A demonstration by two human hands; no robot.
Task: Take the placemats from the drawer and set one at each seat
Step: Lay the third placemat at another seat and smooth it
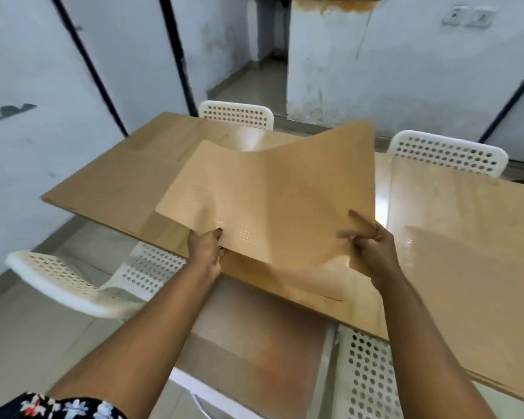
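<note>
Tan and thin, one mat [273,192] hangs in the air above the wooden surface [109,182], sagging in a valley through its middle while its far left and far right corners rise. Both hands hold it by the near edge. The left hand [204,252] pinches the near left part, thumb on top and fingers curled under, closed on the sheet. The right hand [372,249] closes on the near right corner, with the index finger stretched out flat across the top of the mat and the other fingers folded below. Motion blur softens that hand.

A second mat [472,285] lies flat on the surface at the right, near the near edge, its left edge close to the right hand. Under the held sheet, near the surface's near edge, a paler tan patch shows; whether that is a third mat or only a reflection I cannot tell.

Four white perforated chairs stand around the surface: one far chair [236,114] at the far edge, one right chair [445,152] further right on that same far side, one left chair [73,282] at the near left, tilted away, and one near chair [366,379] just below the near edge, seen only in part.

A floral sleeve [55,408] shows at the bottom left corner.
</note>
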